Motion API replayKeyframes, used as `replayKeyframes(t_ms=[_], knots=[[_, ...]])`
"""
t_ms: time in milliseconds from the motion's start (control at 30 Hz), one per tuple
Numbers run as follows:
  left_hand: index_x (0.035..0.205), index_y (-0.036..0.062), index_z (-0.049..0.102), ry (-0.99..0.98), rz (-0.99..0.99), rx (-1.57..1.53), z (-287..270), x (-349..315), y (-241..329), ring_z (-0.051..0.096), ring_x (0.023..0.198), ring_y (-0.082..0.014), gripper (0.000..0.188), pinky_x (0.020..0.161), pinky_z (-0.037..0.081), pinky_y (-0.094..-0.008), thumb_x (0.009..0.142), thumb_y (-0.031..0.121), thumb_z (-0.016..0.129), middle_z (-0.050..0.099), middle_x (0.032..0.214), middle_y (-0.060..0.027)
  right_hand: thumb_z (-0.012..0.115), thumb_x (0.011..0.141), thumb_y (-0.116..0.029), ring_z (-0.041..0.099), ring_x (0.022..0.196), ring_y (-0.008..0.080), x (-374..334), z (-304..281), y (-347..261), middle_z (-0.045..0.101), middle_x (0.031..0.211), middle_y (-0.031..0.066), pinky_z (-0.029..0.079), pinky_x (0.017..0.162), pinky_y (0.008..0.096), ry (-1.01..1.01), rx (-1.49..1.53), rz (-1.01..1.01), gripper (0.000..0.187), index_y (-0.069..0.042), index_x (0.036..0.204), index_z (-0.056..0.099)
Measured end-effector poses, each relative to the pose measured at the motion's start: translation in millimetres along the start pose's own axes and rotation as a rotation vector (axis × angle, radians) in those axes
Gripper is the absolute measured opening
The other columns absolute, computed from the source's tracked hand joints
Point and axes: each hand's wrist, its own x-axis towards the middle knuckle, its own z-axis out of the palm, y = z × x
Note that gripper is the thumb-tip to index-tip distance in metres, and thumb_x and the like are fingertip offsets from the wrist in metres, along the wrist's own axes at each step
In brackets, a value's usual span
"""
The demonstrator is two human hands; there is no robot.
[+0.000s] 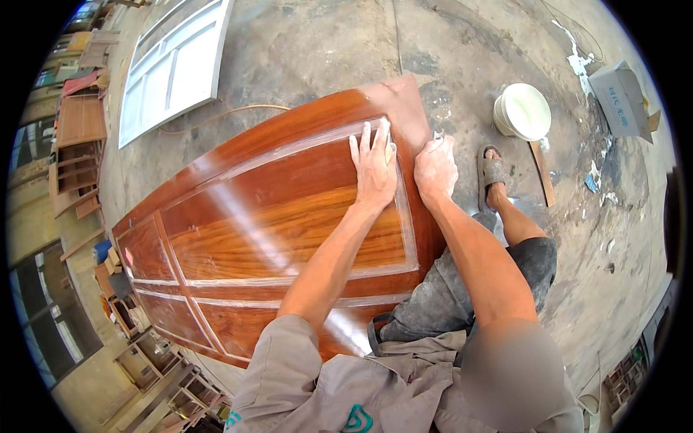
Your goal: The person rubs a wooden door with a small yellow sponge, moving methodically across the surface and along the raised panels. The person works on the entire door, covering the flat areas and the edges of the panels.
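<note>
Your glossy red-brown wooden panel (289, 224) lies before you, reaching your knees. The work looks partway along: whitish, streaky residue lines most recessed borders, while the far corner (410, 101) looks duller, so finishing probably remains. Your left hand (374, 169) spreads its fingers flat on the smooth grain; your right hand (437, 169) is curled closed at the panel's edge, its grip's contents impossible to tell
</note>
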Motion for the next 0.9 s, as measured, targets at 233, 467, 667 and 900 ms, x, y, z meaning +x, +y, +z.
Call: replayKeyframes(t_ms=[233, 467, 667, 900], knots=[[0.155, -0.0036, 0.046, 0.078, -0.043, 0.053, 17.0, -11.8, 16.8, 0.028, 0.156, -0.0473, 0.050, 0.127, 0.012, -0.0640, 0.108, 0.013, 0.050, 0.046, 0.162, -0.0205, 0.034, 0.110, -0.035, 0.067, 0.102, 0.0546, -4.8, 6.9, 5.2, 0.069, 0.122, 0.0294, 0.051, 0.093, 0.0614, -0.009, -0.008, 0.003, 0.038, -0.003, 0.127, 0.045], [0.157, -0.0006, 0.046, -0.019, -0.076, 0.073, 17.5, -52.0, 26.2, 0.022, 0.158, -0.0483, 0.050, 0.129, 0.007, -0.0624, 0.109, 0.015, 0.047, 0.046, 0.163, -0.0198, 0.035, 0.109, -0.034, 0.067, 0.102, 0.0546, 2.0, 0.0, 0.7, 0.068, 0.121, 0.0302, 0.051, 0.094, 0.0610, 0.002, 0.017, -0.017, 0.038, -0.002, 0.127, 0.045], [0.155, -0.0045, 0.046, -0.021, 0.008, 0.202, 3.7, -10.2, 17.9, 0.028, 0.154, -0.0492, 0.051, 0.127, 0.013, -0.0633, 0.108, 0.015, 0.049, 0.051, 0.158, -0.0192, 0.035, 0.110, -0.032, 0.068, 0.102, 0.0542, -0.8, 2.2, 2.6, 0.068, 0.121, 0.0297, 0.051, 0.095, 0.0608, -0.013, 0.015, -0.016, 0.037, -0.001, 0.127, 0.045], [0.152, -0.0066, 0.048, -0.073, 0.163, 0.343, -17.5, -56.1, 36.3, 0.029, 0.153, -0.0498, 0.058, 0.127, 0.013, -0.0669, 0.096, 0.004, 0.056, 0.059, 0.151, -0.0203, 0.035, 0.111, -0.034, 0.069, 0.099, 0.0544, 2.7, 10.1, 9.6, 0.069, 0.119, 0.0296, 0.053, 0.094, 0.0609, 0.015, 0.017, -0.044, 0.037, -0.001, 0.123, 0.046]])
